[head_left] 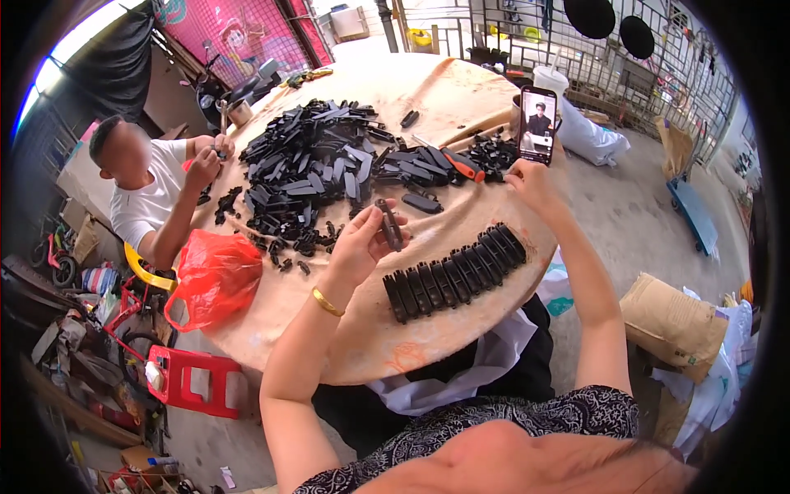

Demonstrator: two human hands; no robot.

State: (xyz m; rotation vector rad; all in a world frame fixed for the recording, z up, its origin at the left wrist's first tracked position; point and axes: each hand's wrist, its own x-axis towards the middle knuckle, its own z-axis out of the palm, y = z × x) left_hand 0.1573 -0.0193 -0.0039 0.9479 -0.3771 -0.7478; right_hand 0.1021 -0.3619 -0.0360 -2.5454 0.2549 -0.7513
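My left hand, a gold bangle at its wrist, is closed on a long black plastic piece above the table. Beyond it spreads a big heap of similar black plastic pieces. Just to its right, several black pieces stand side by side in a curved row. My right hand has its fingers drawn together at the lower edge of an upright phone with a lit screen. What those fingers hold, if anything, is hidden. Small black parts lie piled beside it, near an orange-handled screwdriver.
A cream cloth covers the round table. At its left edge sits a red plastic bag, and a red stool stands below. Across at the left, another person handles small parts. A brown sack lies on the floor at right.
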